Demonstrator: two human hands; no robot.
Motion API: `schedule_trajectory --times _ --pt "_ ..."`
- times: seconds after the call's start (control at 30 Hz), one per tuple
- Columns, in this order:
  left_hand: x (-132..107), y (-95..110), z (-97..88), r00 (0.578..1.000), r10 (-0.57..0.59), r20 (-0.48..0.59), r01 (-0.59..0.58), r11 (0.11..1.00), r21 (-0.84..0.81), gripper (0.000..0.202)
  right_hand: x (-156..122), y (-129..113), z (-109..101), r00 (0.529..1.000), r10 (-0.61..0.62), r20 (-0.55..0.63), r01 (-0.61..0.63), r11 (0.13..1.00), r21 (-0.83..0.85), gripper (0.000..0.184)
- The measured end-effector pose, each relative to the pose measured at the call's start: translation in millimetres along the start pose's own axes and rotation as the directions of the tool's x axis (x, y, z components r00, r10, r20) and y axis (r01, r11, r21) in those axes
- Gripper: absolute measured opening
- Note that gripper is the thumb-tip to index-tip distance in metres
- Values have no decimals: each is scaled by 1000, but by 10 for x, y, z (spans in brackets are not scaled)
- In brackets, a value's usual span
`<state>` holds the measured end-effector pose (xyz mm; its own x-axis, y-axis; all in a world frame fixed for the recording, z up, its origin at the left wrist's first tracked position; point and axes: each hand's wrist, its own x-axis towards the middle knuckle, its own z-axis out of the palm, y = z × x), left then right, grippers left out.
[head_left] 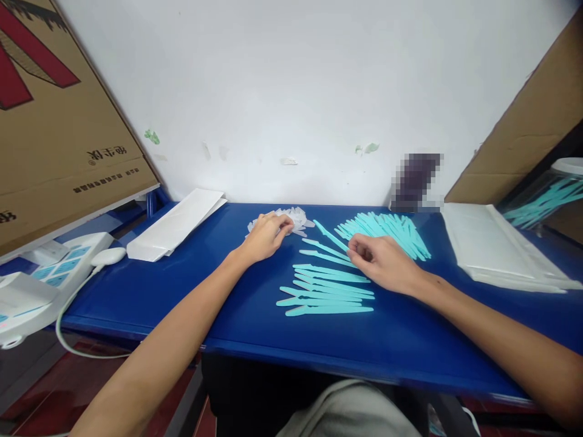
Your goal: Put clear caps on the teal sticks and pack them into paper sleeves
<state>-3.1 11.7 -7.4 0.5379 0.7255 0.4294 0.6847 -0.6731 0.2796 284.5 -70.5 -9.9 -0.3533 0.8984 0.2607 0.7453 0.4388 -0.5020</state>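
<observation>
My left hand (267, 235) rests on the blue table (191, 291) with fingers curled into a small heap of clear plastic caps (296, 216). My right hand (380, 261) is closed in a pinch on a turquoise plastic stick (330, 235), by the near edge of a fanned pile of turquoise sticks (387, 229). In front of that hand, several more turquoise sticks (325, 291) lie side by side in a row.
A stack of flat white packets (175, 227) lies at the left, another white stack (496, 246) at the right. A white device with a cable (40, 279) sits far left. Cardboard boxes (54, 121) flank both sides. A clear jar of turquoise sticks (553, 194) stands far right.
</observation>
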Motion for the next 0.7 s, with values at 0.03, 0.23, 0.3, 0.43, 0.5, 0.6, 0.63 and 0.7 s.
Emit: schedule_trajectory --times 0.03,0.23,0.3,0.43,0.5,0.6,0.63,0.7 --pt "4 15 -1 1000 5 -15 -6 998 -63 26 1 3 3 1000 -9 1 9 1000 -7 21" --pt "-1 60 50 984 -18 -177 -35 957 -289 18 26 37 15 998 -30 -46 26 996 -90 25" --pt "-5 63 54 979 -41 -200 -25 948 -316 19 31 52 10 998 -16 -63 10 995 -100 25" --pt "-6 77 28 978 -99 -183 23 925 -378 19 24 53 0 999 -3 -34 -2 989 -147 25" --pt "-6 88 12 978 -115 -174 38 918 -395 19 19 43 -2 999 -15 -28 11 987 -160 27" --pt "-6 99 1 976 -134 -169 54 910 -411 19 16 31 -5 999 -30 -28 25 987 -160 27" --pt "-6 102 1 975 -142 -170 59 906 -419 20 16 28 -8 999 -28 -27 23 987 -162 27" --pt "-5 103 5 973 -154 -169 67 898 -435 20 17 22 -15 1000 -17 -22 13 986 -168 27"
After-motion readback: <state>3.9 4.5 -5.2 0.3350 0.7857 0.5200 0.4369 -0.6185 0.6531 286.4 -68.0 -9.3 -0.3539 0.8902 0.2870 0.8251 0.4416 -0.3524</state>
